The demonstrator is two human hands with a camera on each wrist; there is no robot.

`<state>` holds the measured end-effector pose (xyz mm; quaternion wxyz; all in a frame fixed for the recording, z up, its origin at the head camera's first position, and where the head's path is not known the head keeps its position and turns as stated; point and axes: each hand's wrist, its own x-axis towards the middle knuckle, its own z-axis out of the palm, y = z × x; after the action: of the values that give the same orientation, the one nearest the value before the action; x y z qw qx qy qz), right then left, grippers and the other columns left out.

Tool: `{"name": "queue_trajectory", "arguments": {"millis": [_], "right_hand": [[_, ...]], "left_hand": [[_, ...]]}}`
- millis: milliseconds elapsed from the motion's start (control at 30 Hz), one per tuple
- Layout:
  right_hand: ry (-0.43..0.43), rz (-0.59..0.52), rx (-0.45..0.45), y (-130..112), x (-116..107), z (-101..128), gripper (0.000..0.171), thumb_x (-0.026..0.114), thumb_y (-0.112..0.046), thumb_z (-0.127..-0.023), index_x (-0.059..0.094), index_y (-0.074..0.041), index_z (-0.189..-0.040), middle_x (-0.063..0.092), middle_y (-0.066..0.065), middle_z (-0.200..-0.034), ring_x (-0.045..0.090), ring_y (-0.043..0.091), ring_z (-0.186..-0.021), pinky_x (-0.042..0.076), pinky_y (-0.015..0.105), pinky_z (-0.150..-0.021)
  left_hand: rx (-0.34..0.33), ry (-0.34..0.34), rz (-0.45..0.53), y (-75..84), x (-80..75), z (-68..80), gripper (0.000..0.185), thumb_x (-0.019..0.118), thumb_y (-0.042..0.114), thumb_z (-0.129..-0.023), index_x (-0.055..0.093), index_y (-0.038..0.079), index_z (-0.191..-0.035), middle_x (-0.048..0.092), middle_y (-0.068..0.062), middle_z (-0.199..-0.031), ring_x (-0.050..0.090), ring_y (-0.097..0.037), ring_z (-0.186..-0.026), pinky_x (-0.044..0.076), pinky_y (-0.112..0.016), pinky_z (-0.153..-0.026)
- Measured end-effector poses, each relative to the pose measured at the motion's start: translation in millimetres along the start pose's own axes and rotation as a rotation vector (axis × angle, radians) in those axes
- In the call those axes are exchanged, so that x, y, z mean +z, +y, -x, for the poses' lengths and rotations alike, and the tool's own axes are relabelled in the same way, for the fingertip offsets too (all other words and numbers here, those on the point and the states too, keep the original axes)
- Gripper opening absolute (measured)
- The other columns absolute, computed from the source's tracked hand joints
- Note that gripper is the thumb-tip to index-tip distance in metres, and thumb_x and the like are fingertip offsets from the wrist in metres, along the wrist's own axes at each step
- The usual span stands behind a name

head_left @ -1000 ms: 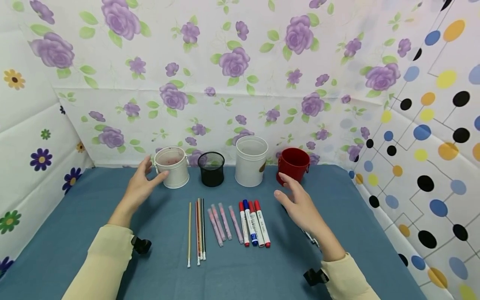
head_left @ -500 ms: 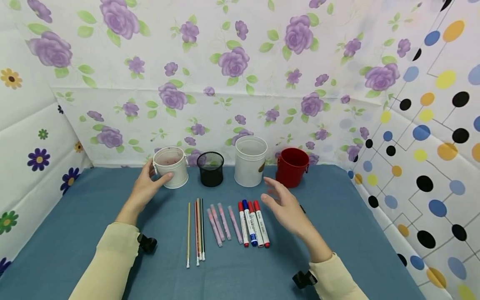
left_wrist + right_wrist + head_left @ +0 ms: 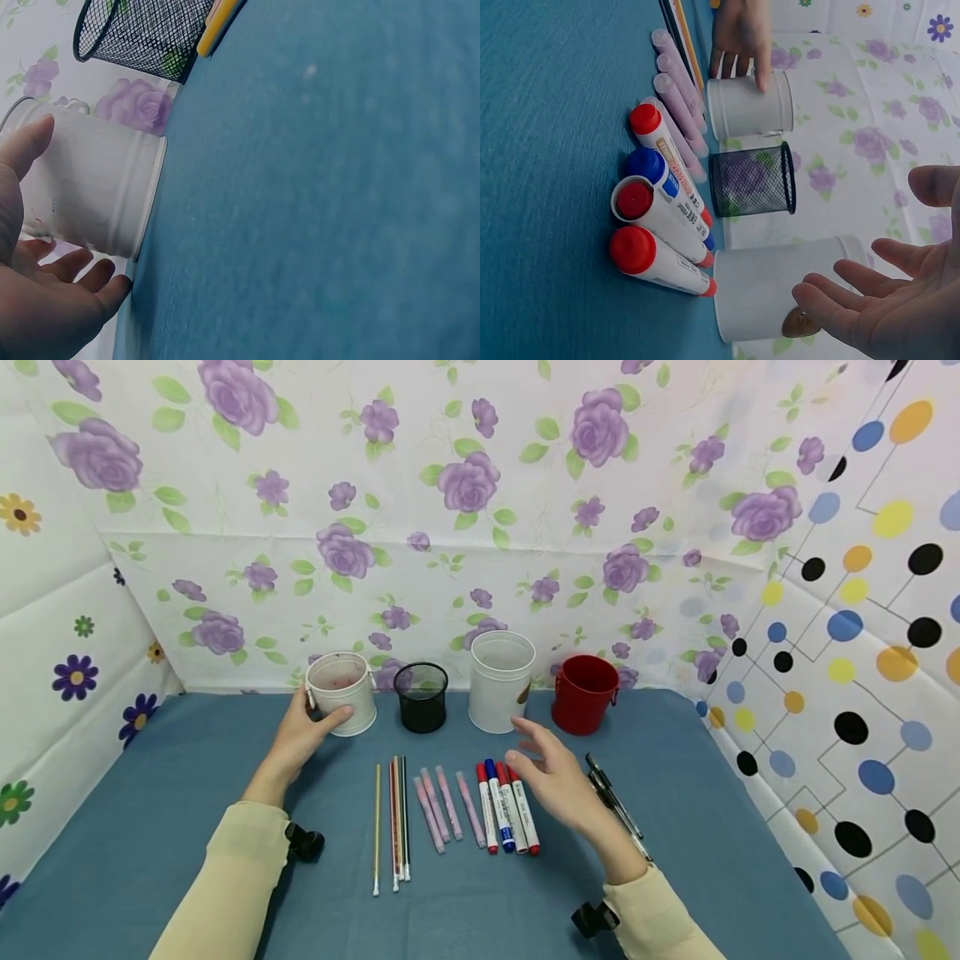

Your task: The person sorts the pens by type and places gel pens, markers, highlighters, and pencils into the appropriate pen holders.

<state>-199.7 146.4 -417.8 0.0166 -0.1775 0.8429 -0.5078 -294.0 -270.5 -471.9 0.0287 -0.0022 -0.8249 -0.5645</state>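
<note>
Markers [image 3: 507, 808] lie under the loose, empty right hand [image 3: 551, 777] while the left hand [image 3: 300, 739] clasps the small white cup [image 3: 341, 692], so picking one looks next.

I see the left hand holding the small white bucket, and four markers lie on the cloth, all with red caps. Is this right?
Not quite. The left hand holds the small white bucket, but of the four markers only three have red caps; one is blue, as head and right wrist views show.

table cover [image 3: 187, 793]: matt blue cloth | mesh cup [image 3: 422, 697]: black wire | markers [image 3: 507, 806]: glossy plastic
</note>
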Motion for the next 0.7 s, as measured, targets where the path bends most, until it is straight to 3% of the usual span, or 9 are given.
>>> {"name": "queue_trajectory", "arguments": {"millis": [133,367,700], "right_hand": [[0.001,0.000,0.000,1,2,-2,0.059,0.060,-0.035,-0.110,0.042,-0.019,-0.163,0.043,0.010,-0.166,0.047,0.040,-0.148,0.041,0.060,-0.118],[0.003,0.003,0.003,0,7,-3,0.058,0.061,-0.033,-0.110,0.042,-0.019,-0.163,0.044,0.011,-0.165,0.048,0.039,-0.148,0.043,0.058,-0.117],[-0.006,-0.005,0.018,-1,13,-4,0.058,0.060,-0.036,-0.110,0.042,-0.022,-0.163,0.043,0.005,-0.166,0.048,0.034,-0.148,0.044,0.056,-0.118]], "left_hand": [[0.013,-0.003,0.057,3.8,1.9,-0.5,0.102,0.074,0.033,-0.102,0.001,0.011,-0.171,0.017,-0.026,-0.173,0.021,-0.045,-0.159,0.028,-0.065,-0.123],[0.038,-0.014,0.137,25.5,2.7,7.8,0.100,0.074,0.018,-0.101,0.003,0.003,-0.169,0.020,-0.031,-0.169,0.025,-0.048,-0.156,0.027,-0.065,-0.123],[0.054,0.017,0.195,19.1,9.0,2.8,0.101,0.077,0.015,-0.099,0.005,0.005,-0.169,0.023,-0.029,-0.167,0.030,-0.044,-0.152,0.028,-0.062,-0.124]]}}
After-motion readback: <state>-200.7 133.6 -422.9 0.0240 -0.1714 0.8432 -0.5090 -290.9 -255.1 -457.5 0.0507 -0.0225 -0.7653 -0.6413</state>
